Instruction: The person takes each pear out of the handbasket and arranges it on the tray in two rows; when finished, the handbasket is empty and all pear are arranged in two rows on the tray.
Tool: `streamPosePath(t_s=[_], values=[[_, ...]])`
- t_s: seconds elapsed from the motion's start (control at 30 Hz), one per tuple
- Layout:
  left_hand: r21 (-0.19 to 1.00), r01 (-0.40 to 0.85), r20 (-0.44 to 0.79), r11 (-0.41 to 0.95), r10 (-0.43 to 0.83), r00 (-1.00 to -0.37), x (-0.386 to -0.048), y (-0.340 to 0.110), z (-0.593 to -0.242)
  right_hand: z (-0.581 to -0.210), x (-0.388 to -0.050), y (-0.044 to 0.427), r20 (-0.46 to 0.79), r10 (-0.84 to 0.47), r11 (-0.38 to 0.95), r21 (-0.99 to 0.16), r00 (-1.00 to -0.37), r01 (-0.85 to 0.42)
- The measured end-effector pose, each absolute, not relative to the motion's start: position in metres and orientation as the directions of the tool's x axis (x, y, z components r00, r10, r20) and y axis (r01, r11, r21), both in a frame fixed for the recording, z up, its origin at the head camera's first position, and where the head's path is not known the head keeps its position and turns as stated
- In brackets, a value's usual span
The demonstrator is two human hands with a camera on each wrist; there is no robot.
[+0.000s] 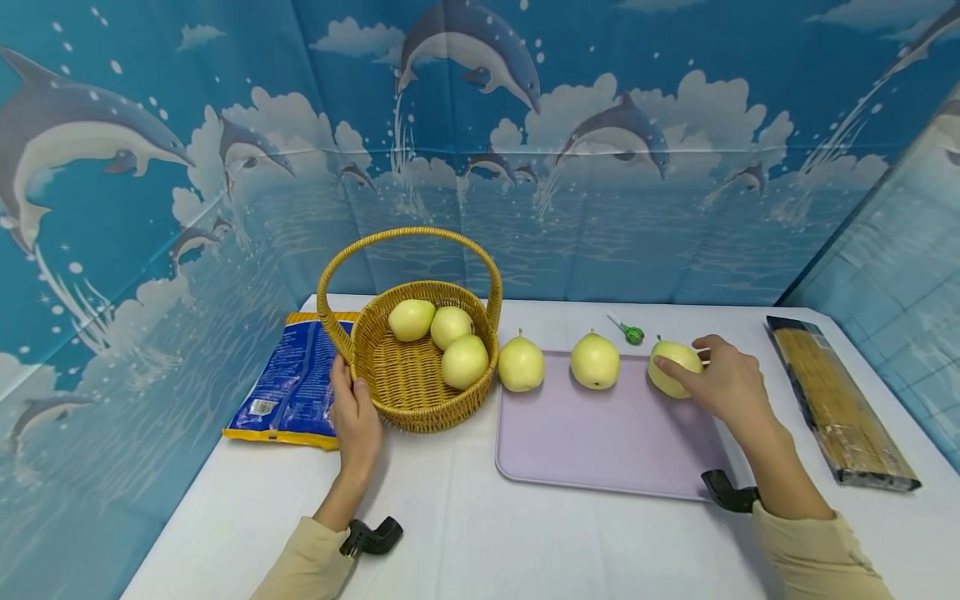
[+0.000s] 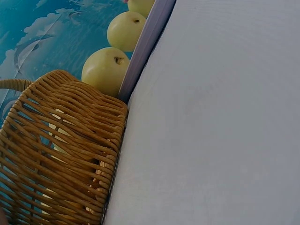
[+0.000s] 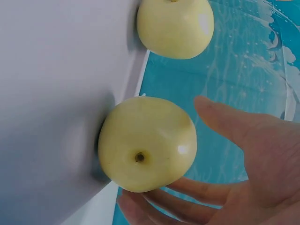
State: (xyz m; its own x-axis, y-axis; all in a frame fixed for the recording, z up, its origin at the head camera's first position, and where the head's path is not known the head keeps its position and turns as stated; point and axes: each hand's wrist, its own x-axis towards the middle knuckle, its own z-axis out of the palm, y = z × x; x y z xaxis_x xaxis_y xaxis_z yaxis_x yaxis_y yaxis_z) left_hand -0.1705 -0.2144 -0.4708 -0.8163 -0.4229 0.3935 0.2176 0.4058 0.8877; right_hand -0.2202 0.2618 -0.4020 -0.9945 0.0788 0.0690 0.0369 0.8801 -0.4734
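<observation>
Right hand (image 1: 726, 382) set wide around a pear (image 3: 147, 140), stem toward 11 o'clock.
Seen from the head, the pear is at the lilac tray's (image 1: 607, 442) 2 o'clock corner, its long axis running 11 to 5, pitted base facing the right wrist camera; fingers pass behind it, thumb standing off. The left hand (image 1: 356, 425) touches the wicker basket's (image 1: 427, 419) 8 o'clock side, fingers partly hidden, so I cannot tell whether it grips.
</observation>
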Motion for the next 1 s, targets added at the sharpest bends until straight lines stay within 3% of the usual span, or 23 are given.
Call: streamPosePath(t_s=[0.37,0.57,1.0], values=[[0.881,0.232,0.411,0.411,-0.425,-0.806,-0.170,-0.216,-0.468,-0.386,-0.213,0.238,0.229,0.019,0.823,-0.557,-0.973,-0.115],[0.877,0.252,0.424,0.409,-0.414,-0.806,-0.173,-0.213,-0.467,-0.380,-0.200,0.205,0.306,-0.075,0.769,-0.588,-0.949,-0.250],[0.877,0.230,0.416,0.421,-0.429,-0.802,-0.171,-0.213,-0.471,-0.384,-0.201,0.108,0.253,-0.284,0.648,-0.660,-0.925,-0.380]])
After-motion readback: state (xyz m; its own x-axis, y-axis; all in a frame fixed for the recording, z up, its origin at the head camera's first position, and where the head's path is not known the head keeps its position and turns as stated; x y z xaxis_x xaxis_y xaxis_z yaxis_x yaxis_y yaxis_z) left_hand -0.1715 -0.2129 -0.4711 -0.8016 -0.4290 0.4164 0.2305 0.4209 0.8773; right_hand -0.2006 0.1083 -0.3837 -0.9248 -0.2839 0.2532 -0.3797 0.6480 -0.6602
